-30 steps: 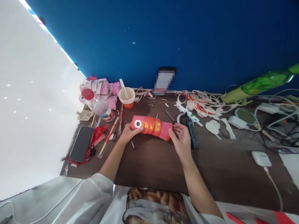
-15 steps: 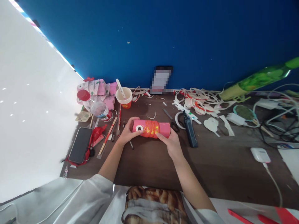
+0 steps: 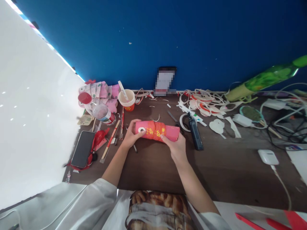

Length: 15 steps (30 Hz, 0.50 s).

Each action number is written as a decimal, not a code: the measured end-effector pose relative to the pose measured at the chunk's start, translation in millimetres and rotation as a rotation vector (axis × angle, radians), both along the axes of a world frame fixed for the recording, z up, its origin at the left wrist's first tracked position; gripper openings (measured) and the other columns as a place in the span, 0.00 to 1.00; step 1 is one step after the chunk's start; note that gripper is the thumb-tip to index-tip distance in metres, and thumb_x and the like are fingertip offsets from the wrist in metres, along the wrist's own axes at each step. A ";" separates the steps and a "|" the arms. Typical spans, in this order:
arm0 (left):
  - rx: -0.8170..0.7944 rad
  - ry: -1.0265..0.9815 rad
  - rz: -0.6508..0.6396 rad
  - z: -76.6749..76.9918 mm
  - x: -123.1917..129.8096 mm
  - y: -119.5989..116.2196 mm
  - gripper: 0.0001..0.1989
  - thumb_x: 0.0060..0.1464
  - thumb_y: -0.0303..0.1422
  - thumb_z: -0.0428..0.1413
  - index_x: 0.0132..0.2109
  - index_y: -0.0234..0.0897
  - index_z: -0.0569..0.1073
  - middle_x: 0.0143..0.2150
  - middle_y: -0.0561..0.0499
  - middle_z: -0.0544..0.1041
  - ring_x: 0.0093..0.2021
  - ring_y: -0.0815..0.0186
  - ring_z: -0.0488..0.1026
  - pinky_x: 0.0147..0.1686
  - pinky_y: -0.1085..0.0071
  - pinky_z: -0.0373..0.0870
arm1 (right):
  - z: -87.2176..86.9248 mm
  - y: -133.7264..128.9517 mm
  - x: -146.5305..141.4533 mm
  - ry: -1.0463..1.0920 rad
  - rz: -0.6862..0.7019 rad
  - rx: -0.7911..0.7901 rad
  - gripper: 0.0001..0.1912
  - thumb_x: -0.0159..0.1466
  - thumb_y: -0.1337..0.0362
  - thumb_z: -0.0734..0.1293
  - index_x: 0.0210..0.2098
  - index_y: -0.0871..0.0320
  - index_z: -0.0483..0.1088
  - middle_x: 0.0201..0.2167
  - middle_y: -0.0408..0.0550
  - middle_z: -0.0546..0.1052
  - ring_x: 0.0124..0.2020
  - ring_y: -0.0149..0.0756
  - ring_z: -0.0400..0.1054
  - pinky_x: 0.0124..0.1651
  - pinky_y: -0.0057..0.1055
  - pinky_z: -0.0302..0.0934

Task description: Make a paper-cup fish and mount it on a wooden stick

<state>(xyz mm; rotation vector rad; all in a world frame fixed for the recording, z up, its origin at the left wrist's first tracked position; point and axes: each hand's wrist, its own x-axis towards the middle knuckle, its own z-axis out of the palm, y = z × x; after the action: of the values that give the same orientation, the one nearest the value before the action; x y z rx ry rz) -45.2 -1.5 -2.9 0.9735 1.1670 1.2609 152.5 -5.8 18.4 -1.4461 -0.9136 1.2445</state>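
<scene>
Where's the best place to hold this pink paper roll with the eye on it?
Probably both ends, from either side: the pink paper roll is long and held crosswise, so the left hand takes the end with the eye, the right hand the plain end, mostly sparing the orange band between.

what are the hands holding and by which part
A pink roll: the left hand grips the end with the eye, the right hand near the other end.
</scene>
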 end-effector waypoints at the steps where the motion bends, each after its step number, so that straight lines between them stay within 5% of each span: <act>1: 0.005 -0.017 0.045 -1.8 -1.1 0.3 0.31 0.41 0.45 0.65 0.48 0.43 0.60 0.43 0.52 0.67 0.37 0.70 0.69 0.38 0.74 0.68 | 0.6 0.8 1.9 -0.012 -0.027 0.011 0.26 0.44 0.59 0.77 0.41 0.60 0.73 0.38 0.51 0.80 0.39 0.45 0.75 0.46 0.44 0.70; 3: 0.014 -0.018 0.091 -4.1 -3.2 0.4 0.31 0.41 0.46 0.64 0.48 0.43 0.60 0.43 0.53 0.67 0.36 0.71 0.69 0.37 0.75 0.67 | 1.6 2.5 6.5 -0.022 -0.043 0.024 0.27 0.44 0.59 0.77 0.42 0.60 0.73 0.39 0.51 0.80 0.39 0.44 0.75 0.45 0.44 0.70; 15: 0.034 0.098 -0.100 3.6 -1.0 -3.8 0.31 0.42 0.46 0.64 0.50 0.40 0.62 0.44 0.50 0.68 0.39 0.67 0.70 0.39 0.71 0.69 | 16.6 1.1 9.2 -0.147 0.106 0.044 0.24 0.43 0.58 0.77 0.39 0.59 0.74 0.37 0.52 0.80 0.38 0.47 0.74 0.45 0.47 0.69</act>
<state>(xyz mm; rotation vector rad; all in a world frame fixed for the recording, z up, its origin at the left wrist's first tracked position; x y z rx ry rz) -46.2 -5.3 0.7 1.1156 1.1606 1.1682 161.8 -4.7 34.9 -1.4850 -1.1225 1.1995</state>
